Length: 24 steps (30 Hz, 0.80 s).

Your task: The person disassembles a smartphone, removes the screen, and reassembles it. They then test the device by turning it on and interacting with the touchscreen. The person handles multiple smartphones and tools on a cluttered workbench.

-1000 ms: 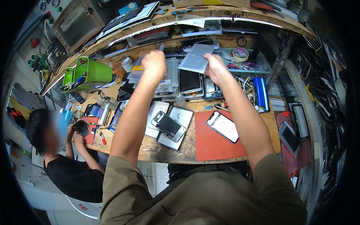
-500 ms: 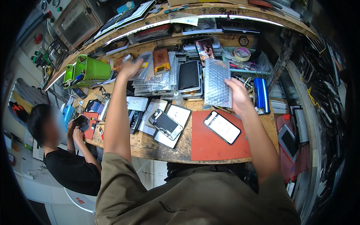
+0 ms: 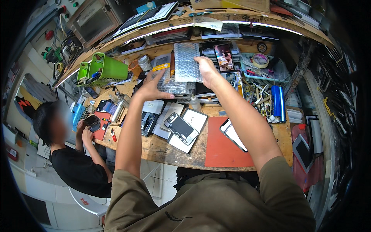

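Observation:
My right hand [image 3: 206, 71] is closed on a bubble-wrap sheet [image 3: 185, 58] above a pile of wrapped parts. My left hand [image 3: 152, 87] has its fingers spread against the left side of this pile [image 3: 181, 90]. A yellow-orange label [image 3: 160, 67] shows at the pile's back. Just right stand stacked phone screens [image 3: 206, 91], and a phone [image 3: 224, 58] with a lit screen. Nearer me are an opened phone [image 3: 179, 127] on a pale tray [image 3: 195, 116], and a white-screened phone [image 3: 226, 129] on an orange mat [image 3: 216, 154], partly behind my right arm.
At left a co-worker [image 3: 71, 162] in black works on a device. Green baskets [image 3: 108, 67] stand back-left; a tool tray [image 3: 270, 79] and blue cylinder [image 3: 278, 104] sit right; a shelf [image 3: 232, 13] runs overhead. A small bottle [image 3: 194, 102] stands mid-bench.
My right hand has carried the bubble-wrap sheet back and left onto the pile, after first lowering it rightward. My left hand has come down and right, its fingers now spread.

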Motion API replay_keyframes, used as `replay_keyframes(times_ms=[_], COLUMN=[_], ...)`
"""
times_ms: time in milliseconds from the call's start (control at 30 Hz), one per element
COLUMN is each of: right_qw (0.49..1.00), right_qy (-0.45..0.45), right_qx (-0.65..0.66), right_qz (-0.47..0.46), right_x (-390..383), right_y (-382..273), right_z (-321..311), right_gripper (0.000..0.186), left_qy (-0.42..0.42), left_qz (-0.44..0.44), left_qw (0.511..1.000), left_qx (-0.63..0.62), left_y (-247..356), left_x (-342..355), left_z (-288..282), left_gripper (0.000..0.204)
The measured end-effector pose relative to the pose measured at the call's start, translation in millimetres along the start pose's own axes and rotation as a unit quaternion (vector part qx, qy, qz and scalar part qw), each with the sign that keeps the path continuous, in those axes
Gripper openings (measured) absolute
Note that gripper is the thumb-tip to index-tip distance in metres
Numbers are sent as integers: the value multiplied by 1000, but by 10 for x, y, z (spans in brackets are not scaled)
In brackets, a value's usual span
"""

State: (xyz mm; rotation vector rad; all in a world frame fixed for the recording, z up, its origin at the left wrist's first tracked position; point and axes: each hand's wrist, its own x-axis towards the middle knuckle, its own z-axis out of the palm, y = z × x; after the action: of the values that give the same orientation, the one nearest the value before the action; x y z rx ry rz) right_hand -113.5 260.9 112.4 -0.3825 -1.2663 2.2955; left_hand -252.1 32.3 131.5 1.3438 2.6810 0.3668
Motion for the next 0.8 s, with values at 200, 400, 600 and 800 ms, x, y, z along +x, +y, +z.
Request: replay_keyframes(times_ms=[200, 400, 600, 800], right_qw=[999, 995, 972, 975], right_qy=[28, -38, -119, -68], right_qx=[7, -66, -167, -204], right_qz=[-42, -67, -113, -47], right_x=[-19, -850, -1804, -2469], right_y=[-17, -227, -220, -196], right_z=[-115, -618, -941, -1383], right_gripper=[25, 25, 24, 34], left_qy=[93, 265, 91, 131], left_qz=[-6, 74, 185, 123], left_qw=[996, 960, 777, 719], left_qx=[15, -58, -595, -671], left_y=[118, 559, 1517, 1810], left_x=[-65, -502, -853, -875], left_z=[99, 95, 629, 999], left_gripper=[132, 88, 51, 41])
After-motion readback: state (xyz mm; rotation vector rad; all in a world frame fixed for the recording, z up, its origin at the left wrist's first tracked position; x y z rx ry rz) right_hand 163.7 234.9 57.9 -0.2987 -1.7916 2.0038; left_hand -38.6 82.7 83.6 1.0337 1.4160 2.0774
